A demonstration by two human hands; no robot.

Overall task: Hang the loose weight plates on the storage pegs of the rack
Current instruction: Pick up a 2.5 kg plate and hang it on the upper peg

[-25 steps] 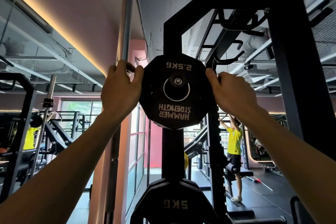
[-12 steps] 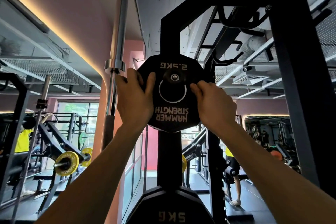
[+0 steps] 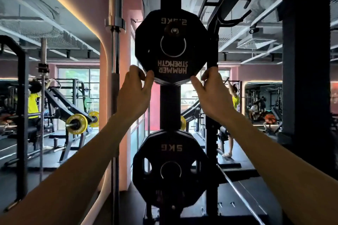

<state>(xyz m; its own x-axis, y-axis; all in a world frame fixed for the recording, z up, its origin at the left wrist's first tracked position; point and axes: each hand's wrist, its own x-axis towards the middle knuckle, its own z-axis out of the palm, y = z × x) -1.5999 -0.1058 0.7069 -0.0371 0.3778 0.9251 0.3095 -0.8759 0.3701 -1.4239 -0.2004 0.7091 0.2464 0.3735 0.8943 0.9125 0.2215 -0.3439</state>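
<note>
Plate (image 3: 172,47) on peg (image 3: 173,30), both hands (image 3: 134,93) pinching its lower edge

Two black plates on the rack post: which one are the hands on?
The upper plate, the one whose mark reads 2.5KG. The left hand and right hand grip its lower edge; the 5KG plate below hangs untouched.

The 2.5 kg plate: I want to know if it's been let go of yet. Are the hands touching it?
Touching. The head view shows the left hand and right hand pinching the lower edge of the 2.5 kg plate, thumbs on its rim.
</note>
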